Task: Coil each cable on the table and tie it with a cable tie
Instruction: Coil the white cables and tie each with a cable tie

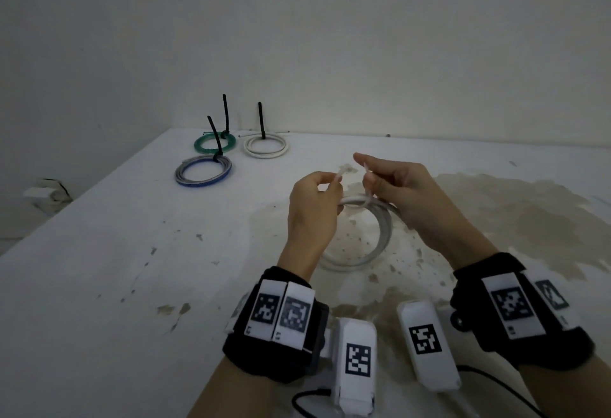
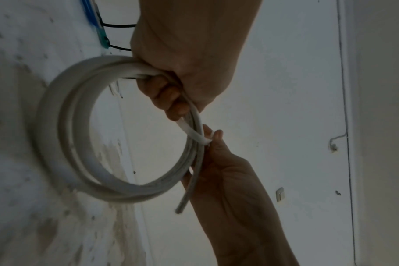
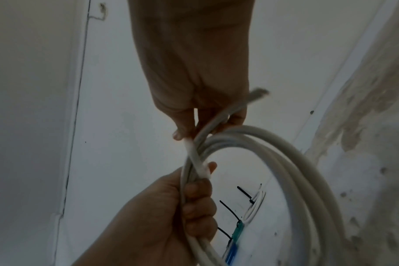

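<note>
A white cable coil point(image 1: 380, 239) hangs over the table between my two hands, its lower part close to the surface. My left hand point(image 1: 330, 182) grips the top of the coil point(image 2: 52, 126) with curled fingers. Its thumb and forefinger pinch one end of a white cable tie point(image 1: 367, 196). The tie point(image 2: 189, 129) wraps around the bundled strands. My right hand point(image 1: 367, 176) pinches the tie's other end point(image 3: 194, 154) just right of the left hand. A loose cable end point(image 3: 257, 93) sticks out past the right hand's fingers.
Three tied coils lie at the table's back left: green point(image 1: 215, 144), white point(image 1: 264, 146) and grey-blue point(image 1: 202, 173), each with a black tie tail standing up. The white table point(image 1: 132, 268) has brownish stains at the right. Walls close off the back and left.
</note>
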